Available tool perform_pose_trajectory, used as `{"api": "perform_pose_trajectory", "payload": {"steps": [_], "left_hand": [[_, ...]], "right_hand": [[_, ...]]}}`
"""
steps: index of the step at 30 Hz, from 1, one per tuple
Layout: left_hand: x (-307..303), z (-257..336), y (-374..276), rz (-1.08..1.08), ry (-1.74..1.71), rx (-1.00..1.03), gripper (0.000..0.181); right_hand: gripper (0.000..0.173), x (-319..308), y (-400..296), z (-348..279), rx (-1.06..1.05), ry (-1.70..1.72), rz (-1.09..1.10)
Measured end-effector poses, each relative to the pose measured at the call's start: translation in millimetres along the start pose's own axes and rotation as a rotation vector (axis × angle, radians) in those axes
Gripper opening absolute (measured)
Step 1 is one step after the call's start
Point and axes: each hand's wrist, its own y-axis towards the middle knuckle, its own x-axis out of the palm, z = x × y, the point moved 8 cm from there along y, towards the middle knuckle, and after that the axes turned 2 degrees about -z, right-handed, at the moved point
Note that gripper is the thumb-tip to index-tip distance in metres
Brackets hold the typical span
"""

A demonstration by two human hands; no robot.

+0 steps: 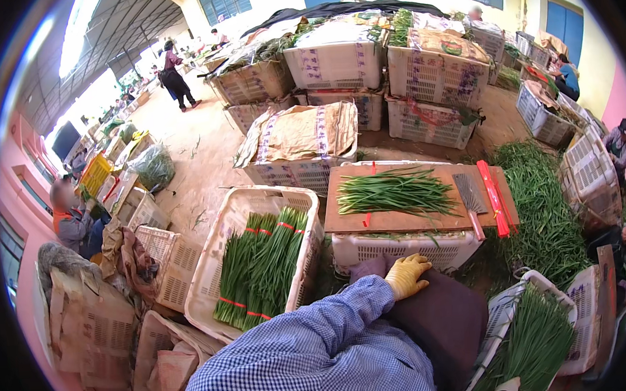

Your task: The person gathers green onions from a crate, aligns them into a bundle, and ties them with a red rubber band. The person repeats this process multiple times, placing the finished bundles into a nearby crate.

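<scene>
My left hand [408,276], in a yellow glove, rests on my dark-clad knee [438,310] with nothing held and the thumb apart. My right hand is not clearly seen. Before me a wooden board [398,222] lies on a white plastic crate [394,249]. Loose green chives [396,191] are spread on the board over a red strip [367,219]. To their right lie a broad-bladed knife [470,199] and a bundle of red ties [494,200]. At my left, a white crate [311,248] holds several chive bundles [261,268] bound with red bands.
More chives [534,338] fill a basket [568,304] at my lower right, under a pale object [509,385] I cannot identify. Loose greens [541,211] cover the floor on the right. Stacked crates [333,66] stand ahead. A person [73,221] sits left; another [174,78] stands farther off.
</scene>
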Motion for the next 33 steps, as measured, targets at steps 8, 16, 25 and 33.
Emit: {"api": "perform_pose_trajectory", "payload": {"steps": [8,16,25,33], "left_hand": [[-1,-2,-8,0.016,-0.014,-0.008,0.055],[-3,-2,-18,0.123,-0.024,0.043,0.052],[-7,12,18,0.314,-0.005,0.198,0.051],[64,203,38,-0.243,-0.825,0.433,0.027]], "right_hand": [[0.031,-50,-61,-24,0.067,0.015,-0.023],[0.037,-11,-38,-5,-0.03,0.088,0.043],[0.045,-31,47,71,-0.349,0.367,0.004],[0.104,-63,-1,34,-0.223,-0.217,-0.629]]}}
